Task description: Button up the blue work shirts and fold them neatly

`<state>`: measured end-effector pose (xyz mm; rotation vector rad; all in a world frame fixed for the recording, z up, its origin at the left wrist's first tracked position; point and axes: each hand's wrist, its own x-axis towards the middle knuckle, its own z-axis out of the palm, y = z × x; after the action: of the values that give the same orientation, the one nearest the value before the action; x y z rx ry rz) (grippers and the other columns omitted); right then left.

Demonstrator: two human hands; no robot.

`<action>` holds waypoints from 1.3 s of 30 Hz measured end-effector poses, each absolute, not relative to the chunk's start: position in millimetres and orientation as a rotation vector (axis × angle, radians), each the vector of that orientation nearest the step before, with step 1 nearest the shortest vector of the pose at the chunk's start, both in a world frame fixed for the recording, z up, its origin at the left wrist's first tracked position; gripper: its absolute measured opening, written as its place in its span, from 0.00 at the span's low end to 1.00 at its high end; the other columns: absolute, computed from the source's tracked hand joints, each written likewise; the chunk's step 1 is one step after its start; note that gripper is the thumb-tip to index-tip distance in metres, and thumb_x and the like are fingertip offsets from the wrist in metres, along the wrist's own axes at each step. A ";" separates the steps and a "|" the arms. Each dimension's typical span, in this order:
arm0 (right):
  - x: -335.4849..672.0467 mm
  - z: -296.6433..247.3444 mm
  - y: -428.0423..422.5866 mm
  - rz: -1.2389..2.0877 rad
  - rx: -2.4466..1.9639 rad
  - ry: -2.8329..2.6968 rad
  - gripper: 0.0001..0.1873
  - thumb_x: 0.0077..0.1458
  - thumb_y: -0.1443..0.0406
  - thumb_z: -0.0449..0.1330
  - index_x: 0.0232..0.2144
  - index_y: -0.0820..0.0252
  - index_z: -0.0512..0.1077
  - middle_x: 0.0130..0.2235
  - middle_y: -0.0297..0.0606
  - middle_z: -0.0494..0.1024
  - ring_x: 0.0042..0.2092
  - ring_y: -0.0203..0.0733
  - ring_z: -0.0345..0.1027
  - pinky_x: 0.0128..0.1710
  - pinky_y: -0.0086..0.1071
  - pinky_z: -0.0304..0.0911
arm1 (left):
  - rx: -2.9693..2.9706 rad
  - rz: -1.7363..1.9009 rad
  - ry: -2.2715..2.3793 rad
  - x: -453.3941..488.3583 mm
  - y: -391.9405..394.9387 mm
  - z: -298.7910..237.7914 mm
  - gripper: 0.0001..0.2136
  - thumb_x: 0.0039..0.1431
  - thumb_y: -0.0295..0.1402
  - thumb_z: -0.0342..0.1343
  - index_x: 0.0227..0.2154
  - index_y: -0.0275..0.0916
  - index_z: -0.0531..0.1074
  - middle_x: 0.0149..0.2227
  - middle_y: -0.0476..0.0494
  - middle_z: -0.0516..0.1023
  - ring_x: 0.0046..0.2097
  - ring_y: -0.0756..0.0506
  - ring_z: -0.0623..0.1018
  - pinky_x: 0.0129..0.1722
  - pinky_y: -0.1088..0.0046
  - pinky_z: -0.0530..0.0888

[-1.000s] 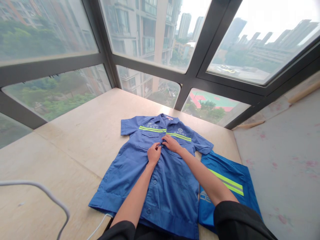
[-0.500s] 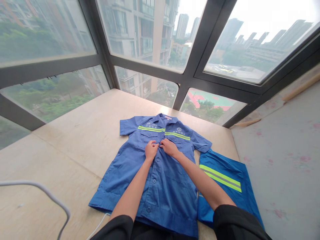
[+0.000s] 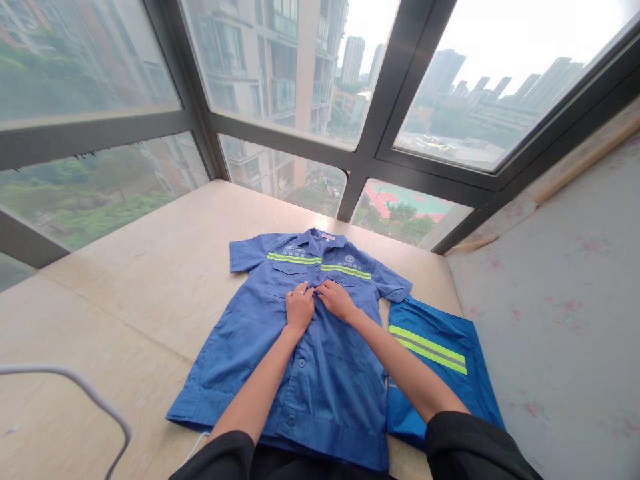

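Note:
A blue short-sleeved work shirt (image 3: 250, 347) lies spread out front side up, its collar toward the window. Yellow-green reflective stripes cross its chest, with white printing above them. Down the front runs a button placket with round buttons below my hands. At mid-chest my left hand (image 3: 300, 308) pinches the placket edge, a ring on one finger. Close beside it, my right hand (image 3: 337, 299) pinches the same edge from the other side. The fingertips nearly meet, and the button between them is mostly hidden.
Right of the shirt lies a folded blue garment (image 3: 430, 387) with reflective stripes, partly under one sleeve. A grey-white cable (image 3: 95, 397) curves over the pale ledge (image 3: 125, 280) at left. Dark-framed windows (image 3: 285, 152) and a flowered wall (image 3: 560, 333) enclose the ledge.
The view has shifted slightly, so everything sits a little further left. My left hand has turned more over the placket, its back now showing. Both hands stay at the same part of the shirt.

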<state>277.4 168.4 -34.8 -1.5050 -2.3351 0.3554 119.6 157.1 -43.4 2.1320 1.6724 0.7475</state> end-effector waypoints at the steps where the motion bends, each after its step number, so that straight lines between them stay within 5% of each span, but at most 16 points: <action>1: 281.6 -35.2 163.1 0.312 -1.487 -2.362 0.12 0.62 0.67 0.58 0.48 0.55 0.73 0.50 0.45 0.75 0.54 0.47 0.66 0.55 0.40 0.58 | 2.198 0.718 1.659 118.8 156.0 -44.3 0.16 0.64 0.28 0.47 0.49 0.44 0.75 0.61 0.37 0.69 0.64 0.39 0.65 0.60 0.57 0.60; 6: 302.6 -49.4 139.4 0.168 -1.557 -2.404 0.22 0.65 0.61 0.54 0.61 0.53 0.65 0.65 0.48 0.63 0.66 0.53 0.54 0.62 0.51 0.49 | 2.350 0.626 1.631 113.8 151.3 -50.5 0.21 0.66 0.36 0.46 0.61 0.41 0.65 0.65 0.34 0.62 0.67 0.38 0.59 0.65 0.54 0.51; 14: 304.6 -61.1 133.7 0.081 -1.941 -2.238 0.35 0.65 0.46 0.44 0.67 0.57 0.54 0.69 0.49 0.50 0.70 0.54 0.40 0.66 0.56 0.33 | 2.493 0.490 1.663 108.5 152.5 -54.7 0.31 0.66 0.47 0.43 0.65 0.32 0.58 0.67 0.31 0.57 0.68 0.36 0.56 0.67 0.53 0.50; 22: 303.7 -52.6 132.9 0.179 -2.048 -2.342 0.38 0.65 0.44 0.35 0.69 0.57 0.47 0.71 0.44 0.42 0.71 0.50 0.33 0.67 0.52 0.31 | 2.567 0.347 1.678 106.4 156.6 -55.4 0.32 0.66 0.49 0.39 0.65 0.32 0.57 0.68 0.32 0.56 0.69 0.37 0.55 0.67 0.53 0.51; 39: 285.5 -44.3 106.4 0.340 -1.867 -2.563 0.41 0.65 0.43 0.36 0.70 0.61 0.44 0.71 0.50 0.37 0.72 0.54 0.27 0.66 0.57 0.28 | 2.541 0.275 1.755 79.3 118.6 -51.9 0.32 0.66 0.49 0.39 0.66 0.31 0.56 0.68 0.33 0.55 0.69 0.37 0.55 0.67 0.53 0.52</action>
<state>285.5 106.4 -44.3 -1.8666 -2.5631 0.3403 79.3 118.6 -51.9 2.5408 1.7546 0.2753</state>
